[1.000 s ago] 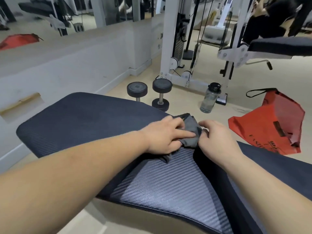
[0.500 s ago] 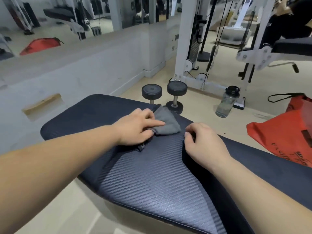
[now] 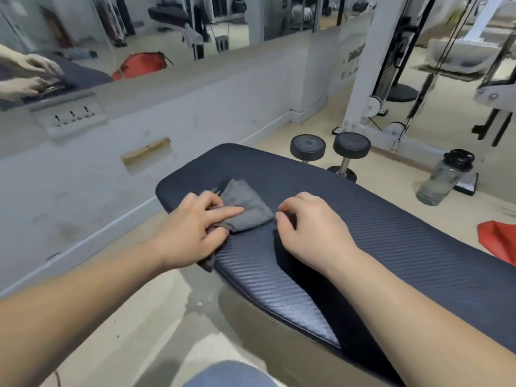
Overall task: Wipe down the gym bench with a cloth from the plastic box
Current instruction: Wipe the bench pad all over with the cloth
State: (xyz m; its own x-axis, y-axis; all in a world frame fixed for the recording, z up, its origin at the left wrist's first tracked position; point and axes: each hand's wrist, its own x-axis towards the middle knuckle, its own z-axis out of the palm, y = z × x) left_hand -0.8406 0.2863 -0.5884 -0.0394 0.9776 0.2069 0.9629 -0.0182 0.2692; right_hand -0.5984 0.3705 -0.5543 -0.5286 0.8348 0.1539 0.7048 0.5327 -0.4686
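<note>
One grey folded cloth (image 3: 247, 209) — left hand (image 3: 190, 233) grips it on ribbed bench (image 3: 391, 233) | right hand (image 3: 312, 227) curled, empty

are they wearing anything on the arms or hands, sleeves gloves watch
Nothing visible. The left forearm and right forearm are bare as far as the frame shows, no sleeves. The left hand and right hand have no gloves, and no watch, band or rings show.

The head camera (a wide-angle one) looks forward and down, close over the bench (image 3: 391, 233).
</note>
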